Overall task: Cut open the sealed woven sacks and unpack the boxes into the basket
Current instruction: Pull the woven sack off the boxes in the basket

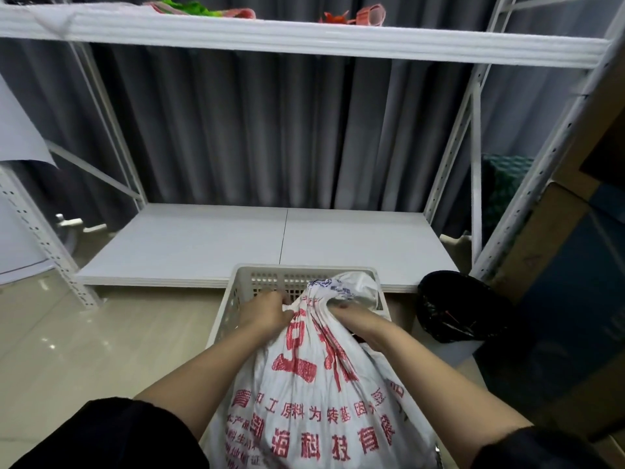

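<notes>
- Your left hand (267, 314) has its fingers curled tight into the gathered neck of the woven sack (314, 394), gripping a bunch of cloth on the sack's left side.
- Your right hand (355, 318) does the same on the right side of the neck, fingers closed on the fabric; the fingertips are buried in the folds, so how deep the hold goes is hard to say.
- The two hands sit close together, just beside each other, with the bunched top of the sack rising between and beyond them.
- The sack is white with red printed characters and a patch of blue print near the top. It stands upright between your forearms, its neck over the basket's near edge.
- The basket (236, 292) is white perforated plastic, on the floor just in front of the low shelf board (270, 242), touching or nearly touching its front edge.
- A black bag (456, 306) sits at the basket's right, near the shelf board's front right corner.
- Cardboard boxes (558, 248) stand at the far right.
- Upper shelf (304, 38) carries folded red and green items; a grey curtain (270, 130) hangs behind.
</notes>
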The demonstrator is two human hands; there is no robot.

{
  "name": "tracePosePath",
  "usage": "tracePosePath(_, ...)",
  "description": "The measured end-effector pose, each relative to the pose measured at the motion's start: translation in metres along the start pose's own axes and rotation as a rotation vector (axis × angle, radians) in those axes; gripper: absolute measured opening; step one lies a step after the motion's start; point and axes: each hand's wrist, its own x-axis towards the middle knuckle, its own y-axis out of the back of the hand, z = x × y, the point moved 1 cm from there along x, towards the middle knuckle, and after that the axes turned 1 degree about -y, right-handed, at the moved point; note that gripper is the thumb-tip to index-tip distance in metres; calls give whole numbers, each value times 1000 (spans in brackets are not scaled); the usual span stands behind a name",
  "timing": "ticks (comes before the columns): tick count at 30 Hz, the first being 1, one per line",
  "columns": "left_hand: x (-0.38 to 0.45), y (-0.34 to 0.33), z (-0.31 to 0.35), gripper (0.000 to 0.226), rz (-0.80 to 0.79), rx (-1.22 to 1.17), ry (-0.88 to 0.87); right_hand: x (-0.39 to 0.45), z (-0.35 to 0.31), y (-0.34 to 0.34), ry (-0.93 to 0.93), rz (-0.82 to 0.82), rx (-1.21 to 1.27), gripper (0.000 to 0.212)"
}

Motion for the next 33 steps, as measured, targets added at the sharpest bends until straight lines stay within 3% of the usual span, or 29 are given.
tracePosePath(3, -3, 3, -3, 31, 90, -13, 92, 8, -5, -3, -29, 115, -151, 30)
tracePosePath(7, -3, 24, -34, 36, 172, -33, 248, 18, -3, 20, -76, 375, 154, 19)
tracePosePath(11, 1, 39, -57, 37, 135, 72, 284, 13, -10, 47, -105, 441, 260, 26)
tracePosePath(14, 2, 45, -74, 37, 91, 88, 353, 31, 2, 82, -58, 630, 77, 23)
tracePosePath(16, 4, 46, -80, 37, 77, 58, 357, 34, 5, 97, -49, 664, -44, 26)
tracePosePath(19, 9, 47, -80, 38, 75, -4, 347, 31, 6, 117, -106, 723, -252, 13)
tracePosePath(21, 12, 44, -79, 40, 82, -44, 346, 23, 5, 123, -126, 756, -401, 23)
tracePosePath(23, 12, 36, -77, 38, 113, -82, 335, 17, 10, 121, -116, 814, -715, 38)
tracePosePath(25, 12, 22, -72, 32, 142, -150, 285, 18, 15, 108, -83, 763, -967, 47)
tracePosePath(27, 13, 10, -67, 42, 104, -171, 176, 20, 14, 92, -48, 699, -978, 50)
tracePosePath(30, 25, -2, -65, 39, 8, 35, 43, 17, 0, 67, 294, 668, -970, 45)
tracePosePath(32, 33, -10, -62, 32, -54, 158, 62, 14, -5, 44, 432, 369, -1102, 52)
tracePosePath(33, 35, -12, -60, 32, -83, 184, 94, 14, -4, 33, 380, 167, -1141, 63)
